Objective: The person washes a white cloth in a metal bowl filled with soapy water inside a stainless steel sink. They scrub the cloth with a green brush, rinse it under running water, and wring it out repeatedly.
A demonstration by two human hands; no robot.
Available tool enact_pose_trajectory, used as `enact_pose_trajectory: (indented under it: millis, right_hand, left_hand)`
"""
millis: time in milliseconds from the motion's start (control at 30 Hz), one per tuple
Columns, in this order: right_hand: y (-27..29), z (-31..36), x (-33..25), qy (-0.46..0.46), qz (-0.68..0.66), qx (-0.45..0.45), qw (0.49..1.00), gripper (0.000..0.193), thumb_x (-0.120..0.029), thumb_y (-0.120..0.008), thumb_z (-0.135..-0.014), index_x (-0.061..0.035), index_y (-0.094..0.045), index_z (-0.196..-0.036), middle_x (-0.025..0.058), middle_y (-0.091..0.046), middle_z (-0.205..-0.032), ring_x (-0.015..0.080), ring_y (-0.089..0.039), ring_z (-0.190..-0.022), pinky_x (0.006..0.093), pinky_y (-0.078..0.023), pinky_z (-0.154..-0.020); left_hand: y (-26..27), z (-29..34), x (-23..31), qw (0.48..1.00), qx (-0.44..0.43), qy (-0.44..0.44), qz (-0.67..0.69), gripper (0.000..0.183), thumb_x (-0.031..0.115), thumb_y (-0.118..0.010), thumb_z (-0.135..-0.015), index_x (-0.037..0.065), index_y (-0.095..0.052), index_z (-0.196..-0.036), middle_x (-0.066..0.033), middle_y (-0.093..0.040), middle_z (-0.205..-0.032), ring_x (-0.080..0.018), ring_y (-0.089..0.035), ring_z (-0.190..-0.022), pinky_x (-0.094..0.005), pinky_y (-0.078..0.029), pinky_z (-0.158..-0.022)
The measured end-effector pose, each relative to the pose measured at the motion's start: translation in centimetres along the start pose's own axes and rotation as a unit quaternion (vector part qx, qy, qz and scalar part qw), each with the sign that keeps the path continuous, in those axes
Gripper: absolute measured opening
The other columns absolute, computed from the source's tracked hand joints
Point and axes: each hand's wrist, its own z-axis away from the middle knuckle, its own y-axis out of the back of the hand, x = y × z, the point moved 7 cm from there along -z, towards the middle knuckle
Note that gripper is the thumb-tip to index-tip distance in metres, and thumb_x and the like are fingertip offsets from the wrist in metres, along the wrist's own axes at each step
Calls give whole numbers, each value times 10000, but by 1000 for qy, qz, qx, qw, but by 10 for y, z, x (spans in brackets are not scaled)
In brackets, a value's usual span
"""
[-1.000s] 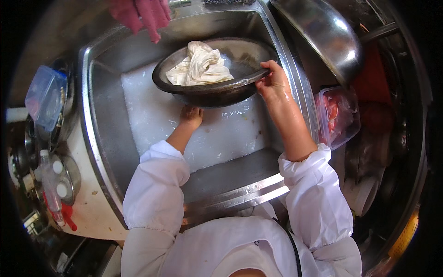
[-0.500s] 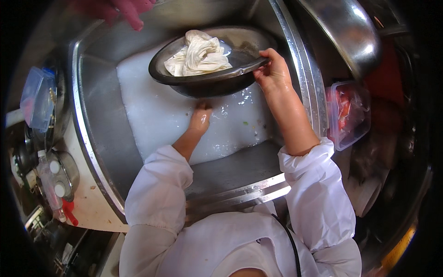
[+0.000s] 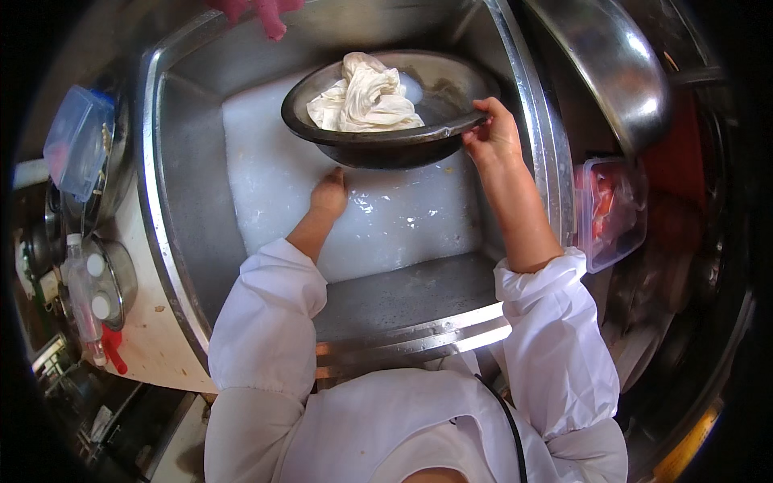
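My right hand grips the right rim of a dark metal basin, which is held tilted over the far part of the sink. A bunched, wet, cream-white cloth lies in the basin's left half, with a little whitish liquid beside it. Just below the basin's near side, my left hand dips into the cloudy white water. Its fingers are mostly hidden by the water, so their pose does not show.
Stainless steel walls surround the water. Pink gloves hang at the far rim. A large metal bowl and a clear tub with red contents stand on the right. Left are a clear plastic container and a bottle.
In the picture, the basin and my right hand have shifted slightly right. My left hand has moved a little left and toward the far side in the water. The whole view has shifted slightly too.
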Motion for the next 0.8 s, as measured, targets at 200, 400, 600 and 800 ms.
enact_pose_trajectory:
  millis: [200,400,600,800]
  right_hand:
    - [-3,7,0,0,71,-34,997,225,-84,-623,-639,-113,-407,-582,2,-399,-490,129,-406,-390,228,-312,-333]
    - [6,-1,2,-27,57,-34,997,142,-45,-589,-652,-65,-449,-638,44,-461,-600,154,-469,-489,250,-403,-426]
    - [6,-5,0,-16,37,-45,998,162,-3,-569,-660,-73,-427,-628,-1,-462,-584,154,-486,-504,252,-457,-503]
    - [7,-6,1,-18,25,-32,999,210,23,-572,-656,-83,-398,-606,-19,-400,-557,135,-428,-467,230,-418,-473]
  left_hand:
    - [-11,-12,-1,997,-31,64,-14,387,285,-413,-854,78,-417,-1180,-167,-519,-1126,-321,-520,-999,-420,-412,-852]
    - [-28,-46,-6,990,29,110,86,417,317,-341,-877,69,-468,-1186,-133,-472,-1232,-283,-483,-1097,-378,-384,-922]
    - [-46,-71,-17,992,40,61,102,389,297,-349,-867,78,-526,-1134,-120,-504,-1203,-260,-484,-1099,-351,-386,-921]
    - [-19,-58,-6,989,-13,28,143,363,335,-485,-809,50,-581,-1013,-165,-575,-1044,-323,-551,-951,-379,-441,-821]
